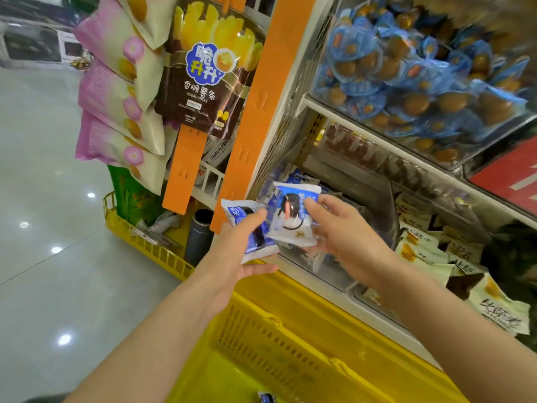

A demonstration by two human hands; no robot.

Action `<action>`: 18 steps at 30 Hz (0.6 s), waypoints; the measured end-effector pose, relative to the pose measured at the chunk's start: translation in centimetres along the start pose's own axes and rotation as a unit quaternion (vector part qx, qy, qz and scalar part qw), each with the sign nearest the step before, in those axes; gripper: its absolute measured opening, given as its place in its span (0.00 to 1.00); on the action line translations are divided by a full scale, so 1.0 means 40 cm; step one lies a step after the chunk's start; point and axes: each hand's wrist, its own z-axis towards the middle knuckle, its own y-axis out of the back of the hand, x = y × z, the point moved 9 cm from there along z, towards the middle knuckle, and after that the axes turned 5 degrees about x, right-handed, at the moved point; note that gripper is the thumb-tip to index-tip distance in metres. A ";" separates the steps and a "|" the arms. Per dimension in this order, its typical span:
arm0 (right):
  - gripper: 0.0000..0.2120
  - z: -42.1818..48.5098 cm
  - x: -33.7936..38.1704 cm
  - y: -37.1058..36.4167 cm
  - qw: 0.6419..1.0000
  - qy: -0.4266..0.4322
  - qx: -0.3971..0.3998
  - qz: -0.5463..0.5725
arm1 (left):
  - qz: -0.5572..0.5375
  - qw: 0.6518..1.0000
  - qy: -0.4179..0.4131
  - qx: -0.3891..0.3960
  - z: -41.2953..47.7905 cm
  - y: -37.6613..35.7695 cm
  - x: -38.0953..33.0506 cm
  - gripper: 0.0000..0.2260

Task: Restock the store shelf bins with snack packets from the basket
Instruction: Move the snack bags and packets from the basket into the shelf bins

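Hands are both raised in front of the lower shelf, above the yellow basket (290, 338). A blue-and-white packet (235, 212) is gripped by the left hand (238, 257), w/ the thumb below and the fingers curled over its top. A white packet (290, 225) w/ a dark printed figure and a blue top edge is pinched by the right hand (348, 237), thumb on its right edge, fingers behind. Both packets are held touching, the white one overlapping the other, just in front of the clear bin (316, 271) at the shelf's left end, where similar blue-and-white packs (296, 174) are seen inside. One more small packet (267, 398) is seen at the basket's near end, partly cut off by the frame. To the right, cream-and-brown packs (430, 251) are piled in the next bin. On the shelf above, blue packs (421, 82) w/ brown round contents are heaped. At far left, a potato-sticks bag (203, 82) and pink bags (116, 91) are hung beside orange strips (252, 112). A second yellow basket (139, 242) is set on the floor (43, 199) further left.
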 end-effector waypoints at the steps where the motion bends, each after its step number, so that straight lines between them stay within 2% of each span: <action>1: 0.13 0.016 0.009 0.023 1.000 0.004 -0.016 -0.021 | -0.025 1.000 -0.001 -0.018 0.003 0.009 -0.005 0.22; 4: 0.10 0.078 0.037 0.094 0.994 0.016 -0.076 -0.082 | -0.046 0.997 -0.018 -0.067 0.011 0.044 -0.031 0.18; 7: 0.11 0.140 0.051 0.135 0.984 0.029 -0.121 -0.124 | -0.042 0.994 -0.024 -0.093 0.016 0.062 -0.049 0.18; 12: 0.12 0.230 0.023 0.073 0.956 0.007 -0.019 -0.294 | -0.052 0.995 -0.016 -0.088 0.022 0.068 -0.056 0.17; 18: 0.02 0.287 -0.036 -0.005 0.940 -0.042 0.099 -0.324 | -0.052 0.995 -0.013 -0.088 0.030 0.082 -0.062 0.17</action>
